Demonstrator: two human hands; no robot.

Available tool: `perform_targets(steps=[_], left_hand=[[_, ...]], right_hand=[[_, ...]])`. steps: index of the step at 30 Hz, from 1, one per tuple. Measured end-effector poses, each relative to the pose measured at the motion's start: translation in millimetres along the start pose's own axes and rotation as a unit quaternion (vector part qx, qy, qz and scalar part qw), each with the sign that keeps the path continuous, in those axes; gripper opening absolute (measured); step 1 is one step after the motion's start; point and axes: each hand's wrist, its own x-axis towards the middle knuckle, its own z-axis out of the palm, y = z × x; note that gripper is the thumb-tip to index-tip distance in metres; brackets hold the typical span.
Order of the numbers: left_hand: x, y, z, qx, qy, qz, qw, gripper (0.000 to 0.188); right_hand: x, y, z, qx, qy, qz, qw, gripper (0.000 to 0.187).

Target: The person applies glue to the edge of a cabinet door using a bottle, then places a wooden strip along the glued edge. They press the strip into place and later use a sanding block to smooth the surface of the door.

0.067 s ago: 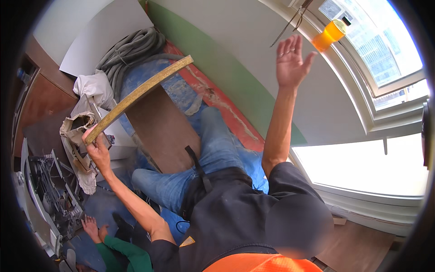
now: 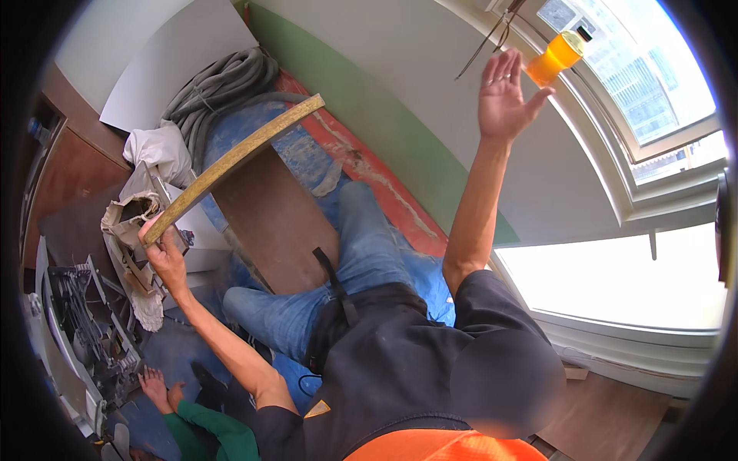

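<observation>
My left hand (image 2: 166, 263) is closed on the lower left end of a brown wooden board (image 2: 269, 215), which stands tilted with its yellowish raw edge facing up. Thumb and palm press against that end. My right hand (image 2: 505, 104) is raised on an outstretched arm, fingers extended, palm showing, with a ring on one finger. It holds nothing. Just beyond it, by the window frame, is a bottle of orange drink (image 2: 557, 58) with a black cap; I cannot tell whether the fingertips touch it.
A coiled grey hose (image 2: 223, 81) lies in the far corner by a white sack (image 2: 160, 150). Metal hardware (image 2: 88, 323) is piled at left. Near it are the hands (image 2: 160, 388) of a person in green sleeves. Blue sheeting (image 2: 231, 127) covers floor; wires (image 2: 503, 27) dangle by the window (image 2: 646, 84).
My right hand has shifted a little to the right and up, closer to the bottle. My left hand and the board keep almost the same place.
</observation>
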Motion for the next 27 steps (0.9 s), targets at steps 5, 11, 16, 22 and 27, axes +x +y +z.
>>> perform_targets(steps=[5, 11, 16, 22, 27], left_hand=[[6.6, -0.1, 3.2, 0.016, 0.0, 0.004, 1.0, 0.029], [10.4, 7.6, 7.5, -0.036, -0.002, 0.003, 0.999, 0.022], [7.0, 10.1, 10.4, -0.074, 0.0, -0.021, 0.997, 0.024], [6.9, 21.1, 13.8, -0.119, 0.011, -0.024, 0.993, 0.027], [14.6, 21.2, 13.0, -0.073, 0.007, -0.041, 0.996, 0.028]], right_hand=[[80.1, -34.9, 25.2, 0.142, -0.043, -0.102, 0.984, 0.093], [143.3, -60.2, -14.9, 0.134, 0.016, -0.189, 0.973, 0.096], [180.0, -80.9, -33.3, 0.129, 0.113, -0.202, 0.964, 0.079], [113.9, -29.8, 21.3, 0.024, 0.15, -0.146, 0.978, 0.058], [24.6, 58.4, 96.1, -0.347, -0.089, -0.096, 0.929, 0.055]])
